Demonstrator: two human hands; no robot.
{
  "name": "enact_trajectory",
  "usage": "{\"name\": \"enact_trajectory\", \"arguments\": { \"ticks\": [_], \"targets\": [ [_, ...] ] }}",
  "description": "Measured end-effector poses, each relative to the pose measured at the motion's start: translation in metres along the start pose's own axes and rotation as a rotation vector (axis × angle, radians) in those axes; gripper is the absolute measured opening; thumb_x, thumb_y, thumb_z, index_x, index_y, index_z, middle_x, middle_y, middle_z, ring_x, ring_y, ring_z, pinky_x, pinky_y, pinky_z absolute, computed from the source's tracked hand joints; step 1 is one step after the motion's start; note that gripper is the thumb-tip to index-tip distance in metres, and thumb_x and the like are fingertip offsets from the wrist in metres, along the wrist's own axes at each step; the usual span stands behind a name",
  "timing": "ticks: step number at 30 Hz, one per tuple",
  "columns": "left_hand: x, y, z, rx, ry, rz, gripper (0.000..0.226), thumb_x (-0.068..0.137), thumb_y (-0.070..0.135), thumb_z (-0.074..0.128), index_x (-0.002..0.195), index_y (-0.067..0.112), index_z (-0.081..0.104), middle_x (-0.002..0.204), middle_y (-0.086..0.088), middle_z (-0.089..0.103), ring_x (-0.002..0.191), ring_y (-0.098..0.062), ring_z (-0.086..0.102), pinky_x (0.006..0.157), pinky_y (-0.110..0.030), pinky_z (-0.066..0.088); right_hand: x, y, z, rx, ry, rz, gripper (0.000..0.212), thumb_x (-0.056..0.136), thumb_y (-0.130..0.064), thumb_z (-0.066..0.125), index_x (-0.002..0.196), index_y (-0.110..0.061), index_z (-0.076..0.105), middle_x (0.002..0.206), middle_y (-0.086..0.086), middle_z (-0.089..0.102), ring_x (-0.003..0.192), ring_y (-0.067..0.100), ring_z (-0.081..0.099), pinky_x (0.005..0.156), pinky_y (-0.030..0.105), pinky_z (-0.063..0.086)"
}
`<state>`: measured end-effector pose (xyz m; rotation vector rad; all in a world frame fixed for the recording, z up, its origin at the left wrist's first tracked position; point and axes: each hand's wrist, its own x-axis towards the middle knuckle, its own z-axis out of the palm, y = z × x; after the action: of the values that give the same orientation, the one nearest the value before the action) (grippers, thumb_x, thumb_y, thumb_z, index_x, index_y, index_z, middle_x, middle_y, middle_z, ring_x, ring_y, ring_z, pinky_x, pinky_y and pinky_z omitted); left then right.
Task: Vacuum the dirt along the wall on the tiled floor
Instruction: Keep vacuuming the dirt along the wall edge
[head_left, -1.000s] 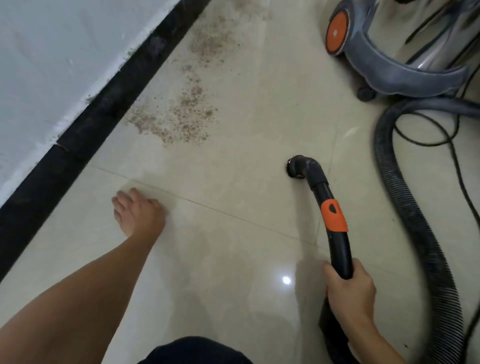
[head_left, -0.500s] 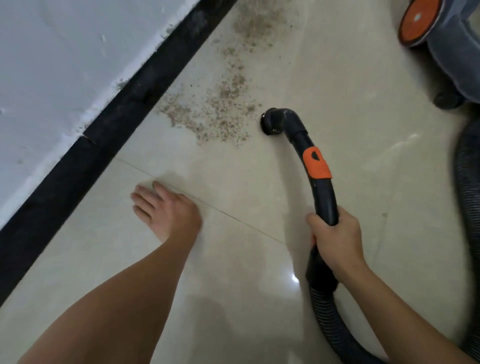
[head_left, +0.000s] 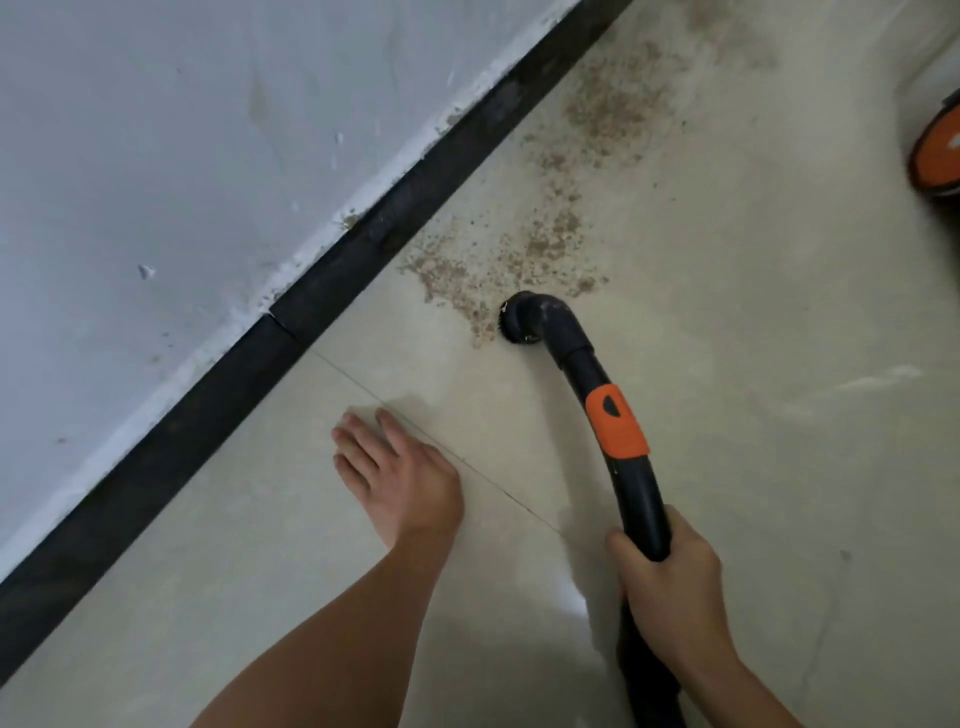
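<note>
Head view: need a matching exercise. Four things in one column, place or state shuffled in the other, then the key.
Column A
1. left hand
2. right hand
3. brush nozzle
4. skirting strip

Column B
a. grips the black wand
b. runs black along the foot of the wall
c. rests flat on the tiled floor, fingers straight
d. sits at the near edge of the dirt patch

Pairs: 1-c, 2-a, 3-d, 4-b

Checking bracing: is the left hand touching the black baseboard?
Apart. The head view shows bare tile between the left hand and the baseboard.
</note>
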<state>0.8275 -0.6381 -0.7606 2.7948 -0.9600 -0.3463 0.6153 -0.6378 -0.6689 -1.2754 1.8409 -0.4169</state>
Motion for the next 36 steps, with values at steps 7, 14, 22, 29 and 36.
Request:
{"name": "enact_trajectory", "arguments": {
  "ticks": [7, 14, 22, 29, 36],
  "targets": [
    [0.003, 0.001, 0.001, 0.012, 0.003, 0.000, 0.064, 0.090, 0.029, 0.017, 0.147, 0.001, 0.029, 0.156, -0.029, 0.014, 0.146, -0.044, 0.008, 0.119, -0.053, 0.007, 0.023, -0.019, 0.005, -0.025, -0.003, -0.056, 0.021, 0.079, -0.011, 0.071, 0.068, -0.011, 0.053, 0.054, 0.007, 0.049, 0.050, 0.021, 0.044, 0.049, 0.034, 0.037],
    [0.002, 0.001, 0.003, 0.006, 0.028, 0.007, 0.061, 0.089, 0.025, 0.026, 0.143, -0.001, 0.037, 0.152, -0.031, 0.024, 0.142, -0.047, 0.019, 0.117, -0.056, 0.017, 0.020, -0.029, 0.022, -0.003, -0.098, -0.082, 0.021, 0.078, -0.011, 0.069, 0.068, -0.008, 0.051, 0.052, 0.004, 0.045, 0.045, 0.015, 0.038, 0.045, 0.029, 0.035],
    [0.003, -0.003, 0.005, 0.008, 0.051, 0.017, 0.060, 0.090, 0.025, 0.027, 0.144, 0.000, 0.036, 0.153, -0.031, 0.022, 0.143, -0.047, 0.017, 0.117, -0.057, 0.017, 0.046, -0.049, 0.037, -0.008, -0.049, -0.139, 0.020, 0.078, -0.016, 0.069, 0.070, -0.010, 0.052, 0.056, 0.009, 0.054, 0.049, 0.021, 0.049, 0.047, 0.034, 0.043],
    [0.003, 0.000, 0.004, 0.004, 0.017, 0.013, 0.066, 0.090, 0.029, 0.017, 0.148, 0.002, 0.029, 0.156, -0.028, 0.015, 0.146, -0.044, 0.009, 0.119, -0.054, 0.009, 0.055, -0.060, 0.042, 0.011, -0.048, -0.156, 0.016, 0.080, -0.014, 0.069, 0.073, -0.007, 0.056, 0.058, 0.013, 0.058, 0.041, 0.012, 0.049, 0.040, 0.024, 0.040],
    [0.002, 0.001, 0.003, 0.017, 0.038, 0.015, 0.065, 0.090, 0.029, 0.017, 0.148, 0.002, 0.030, 0.156, -0.029, 0.016, 0.145, -0.045, 0.011, 0.119, -0.054, 0.012, 0.059, -0.073, 0.054, 0.006, -0.148, -0.174, 0.012, 0.080, -0.012, 0.067, 0.075, -0.007, 0.058, 0.057, 0.015, 0.061, 0.037, 0.012, 0.051, 0.038, 0.023, 0.042]
  ]
}}
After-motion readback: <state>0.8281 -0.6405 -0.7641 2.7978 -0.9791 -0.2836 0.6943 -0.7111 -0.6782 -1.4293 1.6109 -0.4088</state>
